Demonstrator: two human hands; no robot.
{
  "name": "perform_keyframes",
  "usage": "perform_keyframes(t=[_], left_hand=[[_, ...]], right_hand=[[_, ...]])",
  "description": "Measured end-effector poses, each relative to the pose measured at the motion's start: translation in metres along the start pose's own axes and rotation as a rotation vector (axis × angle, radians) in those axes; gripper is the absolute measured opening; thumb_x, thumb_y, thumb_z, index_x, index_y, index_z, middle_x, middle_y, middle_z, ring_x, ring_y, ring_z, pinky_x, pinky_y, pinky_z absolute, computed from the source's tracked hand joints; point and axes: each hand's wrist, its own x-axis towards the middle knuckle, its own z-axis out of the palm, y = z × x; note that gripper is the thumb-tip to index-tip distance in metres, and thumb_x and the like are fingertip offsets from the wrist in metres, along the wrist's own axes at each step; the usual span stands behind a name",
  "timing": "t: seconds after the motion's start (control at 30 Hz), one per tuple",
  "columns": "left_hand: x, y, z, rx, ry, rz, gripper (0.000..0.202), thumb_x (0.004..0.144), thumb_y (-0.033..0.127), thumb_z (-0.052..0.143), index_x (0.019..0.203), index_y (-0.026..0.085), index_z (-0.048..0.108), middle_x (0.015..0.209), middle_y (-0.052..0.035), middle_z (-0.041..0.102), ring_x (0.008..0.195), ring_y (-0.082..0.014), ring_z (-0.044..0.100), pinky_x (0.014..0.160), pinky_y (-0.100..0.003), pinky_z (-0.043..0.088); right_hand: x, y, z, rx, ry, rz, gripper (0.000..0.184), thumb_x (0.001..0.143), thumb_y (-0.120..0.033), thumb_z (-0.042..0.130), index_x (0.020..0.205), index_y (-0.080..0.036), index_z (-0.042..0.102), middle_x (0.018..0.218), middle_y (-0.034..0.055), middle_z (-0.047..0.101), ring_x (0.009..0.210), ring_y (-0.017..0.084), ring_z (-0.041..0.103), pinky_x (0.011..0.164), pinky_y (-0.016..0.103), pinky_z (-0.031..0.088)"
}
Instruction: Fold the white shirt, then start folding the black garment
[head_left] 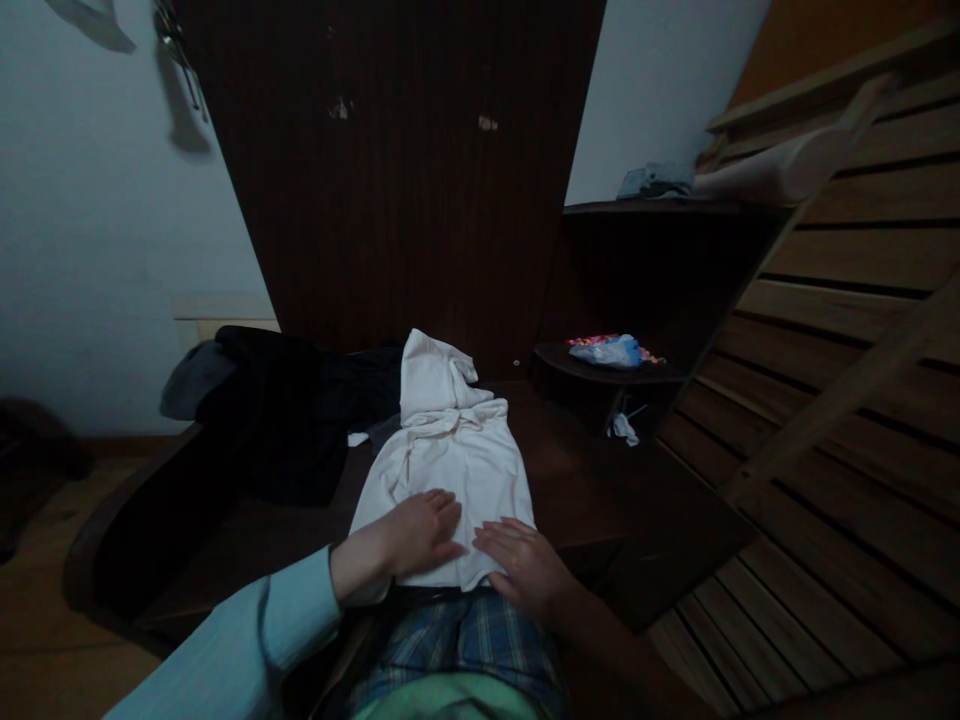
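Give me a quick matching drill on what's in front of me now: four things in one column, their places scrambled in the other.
Things:
1. left hand
2. white garment
3. dark clothes
4. blue bag

Places:
A. on the small rounded shelf
B. heaped at the table's far left
C. flat on the garment's near edge
D. spread mid-table

Pairs: 1-C, 2-D, 3-B, 4-A

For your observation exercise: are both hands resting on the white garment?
Yes, the left hand and the right hand both lie flat on the near end of the white garment spread on the dark table.
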Motion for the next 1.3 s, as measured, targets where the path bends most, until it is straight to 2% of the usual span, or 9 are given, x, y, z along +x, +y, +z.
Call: perform_keyframes(t=[0.07, 0.17, 0.23, 0.4, 0.57, 0.73, 0.93, 1.13, 1.3], left_hand=[[-0.021, 0.012, 0.009, -0.052, -0.064, -0.005, 0.068, 0.073, 0.055, 0.052, 0.128, 0.016, 0.037, 0.135, -0.0177, 0.036, 0.124, -0.0308, 0.033, 0.097, -0.042, 0.033], [-0.038, 0.022, 0.023, -0.091, -0.056, -0.030, 0.083, 0.070, 0.048, 0.060, 0.136, 0.019, 0.020, 0.143, -0.0161, 0.017, 0.131, -0.0311, 0.016, 0.101, -0.047, 0.025], [-0.040, 0.023, 0.032, -0.109, -0.003, -0.051, 0.081, 0.072, 0.037, 0.059, 0.138, 0.023, 0.013, 0.144, -0.0132, 0.015, 0.132, -0.0284, 0.013, 0.102, -0.047, 0.023], [-0.039, 0.019, 0.041, -0.166, 0.089, -0.112, 0.086, 0.074, 0.023, 0.055, 0.139, 0.021, -0.002, 0.143, -0.0126, 0.021, 0.130, -0.0240, 0.022, 0.103, -0.042, 0.026], [-0.042, 0.020, 0.034, -0.141, 0.067, -0.021, 0.068, 0.079, 0.042, 0.050, 0.137, 0.032, 0.016, 0.145, -0.0047, 0.020, 0.131, -0.0275, 0.018, 0.103, -0.046, 0.025], [-0.039, 0.033, 0.033, -0.099, 0.069, -0.098, 0.071, 0.073, 0.059, 0.049, 0.131, 0.022, 0.034, 0.139, -0.0122, 0.031, 0.129, -0.0330, 0.022, 0.101, -0.049, 0.026], [-0.025, 0.049, 0.038, 0.015, 0.103, -0.202, 0.040, 0.083, 0.042, 0.042, 0.113, 0.017, 0.049, 0.132, -0.0152, 0.040, 0.126, -0.0333, 0.028, 0.097, -0.047, 0.033], [-0.027, 0.044, 0.040, 0.037, 0.128, -0.144, 0.039, 0.078, 0.022, 0.046, 0.117, 0.017, 0.045, 0.132, -0.0125, 0.041, 0.126, -0.0296, 0.030, 0.099, -0.044, 0.033], [-0.036, 0.042, 0.039, -0.003, 0.203, -0.138, 0.048, 0.074, 0.009, 0.043, 0.121, 0.016, 0.042, 0.135, -0.0098, 0.038, 0.124, -0.0240, 0.033, 0.099, -0.039, 0.036]], right_hand=[[0.001, 0.000, -0.001, 0.062, 0.117, 0.122, 0.031, 0.078, -0.021, 0.042, 0.102, -0.021, 0.062, 0.106, 0.0072, 0.064, 0.100, 0.020, 0.058, 0.092, 0.035, 0.041], [0.002, -0.001, -0.001, 0.168, 0.387, 0.324, 0.036, 0.085, -0.024, 0.031, 0.099, -0.021, 0.064, 0.088, 0.0069, 0.069, 0.079, 0.018, 0.064, 0.074, 0.030, 0.050], [0.001, -0.004, 0.005, 0.160, 0.476, 0.284, 0.036, 0.084, -0.023, 0.031, 0.103, -0.020, 0.062, 0.093, 0.0082, 0.068, 0.086, 0.019, 0.062, 0.077, 0.032, 0.050], [-0.006, -0.015, 0.026, -0.010, 0.183, -0.052, 0.055, 0.067, -0.009, 0.041, 0.120, -0.019, 0.050, 0.130, 0.0057, 0.046, 0.123, 0.019, 0.037, 0.103, 0.042, 0.030], [-0.014, -0.011, 0.038, -0.047, 0.204, -0.052, 0.061, 0.065, -0.007, 0.039, 0.124, -0.017, 0.044, 0.129, 0.0075, 0.047, 0.122, 0.019, 0.039, 0.102, 0.042, 0.032], [-0.029, 0.006, 0.058, -0.074, 0.561, 0.019, 0.044, 0.069, -0.008, 0.037, 0.109, -0.018, 0.052, 0.118, 0.0097, 0.055, 0.111, 0.022, 0.049, 0.091, 0.045, 0.041], [-0.050, 0.020, 0.064, -0.139, 0.786, 0.118, 0.022, 0.073, -0.010, 0.040, 0.075, -0.025, 0.056, 0.076, 0.0033, 0.061, 0.076, 0.021, 0.057, 0.070, 0.040, 0.046], [-0.053, 0.021, 0.058, -0.143, 0.939, 0.117, 0.024, 0.068, -0.007, 0.043, 0.082, -0.023, 0.054, 0.081, 0.0049, 0.055, 0.077, 0.019, 0.053, 0.066, 0.035, 0.046], [-0.056, 0.023, 0.055, -0.118, 0.934, 0.134, 0.021, 0.062, -0.005, 0.043, 0.071, -0.022, 0.052, 0.074, 0.0021, 0.052, 0.070, 0.017, 0.051, 0.060, 0.030, 0.044]])
